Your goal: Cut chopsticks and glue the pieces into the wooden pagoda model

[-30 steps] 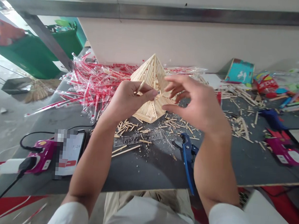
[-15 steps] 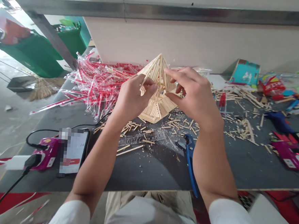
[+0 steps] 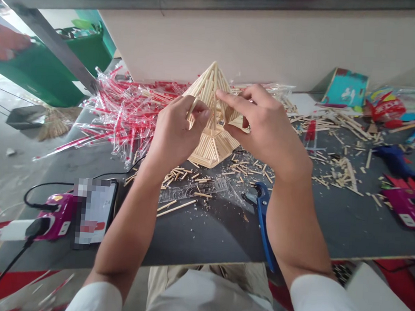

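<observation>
A model built of pale wooden sticks (image 3: 213, 149), with a pointed, many-sided roof and a flared base, stands on the dark table. At the roof's left side, my left hand (image 3: 179, 130) is closed, thumb and fingers curled about its lower edge; the fingertips are partly hidden. My right hand (image 3: 262, 126) is at the roof's right side. Its index finger is stretched out to a roof rib, the thumb is apart below it, and the other fingers are bent. No separate stick shows clearly in that hand.
Blue cutters (image 3: 264, 226) lie by my right forearm, with a clear ruler (image 3: 194, 190) and stick offcuts (image 3: 245, 170) nearby. Red-and-clear plastic wrappers (image 3: 125, 114) are heaped at left. A phone (image 3: 98, 214) lies beside a purple power socket (image 3: 57, 216). At right is a blue glue gun (image 3: 393, 164).
The view has shifted slightly, so the model and hands appear a little further left and higher. Both hands keep nearly the same pose at the roof.
</observation>
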Demonstrator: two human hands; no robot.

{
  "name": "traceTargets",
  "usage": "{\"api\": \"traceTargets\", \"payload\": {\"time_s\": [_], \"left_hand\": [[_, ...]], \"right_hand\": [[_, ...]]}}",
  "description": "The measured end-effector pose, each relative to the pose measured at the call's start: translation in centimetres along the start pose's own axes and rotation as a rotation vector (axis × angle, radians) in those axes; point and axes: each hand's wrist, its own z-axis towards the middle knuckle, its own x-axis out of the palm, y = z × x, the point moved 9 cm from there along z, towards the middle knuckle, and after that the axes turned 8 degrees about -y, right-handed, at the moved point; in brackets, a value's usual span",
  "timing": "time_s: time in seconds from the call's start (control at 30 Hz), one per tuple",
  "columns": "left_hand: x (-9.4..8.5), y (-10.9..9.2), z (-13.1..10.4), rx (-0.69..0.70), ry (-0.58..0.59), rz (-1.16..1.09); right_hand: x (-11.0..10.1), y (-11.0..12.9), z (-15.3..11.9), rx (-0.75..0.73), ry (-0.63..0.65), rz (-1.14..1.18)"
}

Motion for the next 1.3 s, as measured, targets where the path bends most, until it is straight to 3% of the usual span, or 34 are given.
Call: {"api": "traceTargets", "payload": {"time_s": [0.33, 0.53, 0.77, 1.07, 1.3], "left_hand": [[-0.5, -1.2, -0.4, 0.047, -0.059, 0.110], [0.9, -1.3, -0.6, 0.039, -0.017, 0.106], [1.5, -1.2, -0.9, 0.020, -0.001, 0.085], [1.8, -1.7, -1.3, 0.123, -0.020, 0.335], [1.3, -0.9, -0.5, 0.033, -0.080, 0.177]], "right_hand": [[-0.3, 0.2, -0.3, 0.014, 0.058, 0.020], [-0.9, -0.1, -0.1, 0.026, -0.002, 0.072], [0.0, -1.5, -0.2, 0.077, 0.001, 0.133], [0.2, -1.8, -0.2, 0.092, -0.020, 0.195], [0.2, -1.9, 0.0, 0.129, -0.034, 0.200]]}}
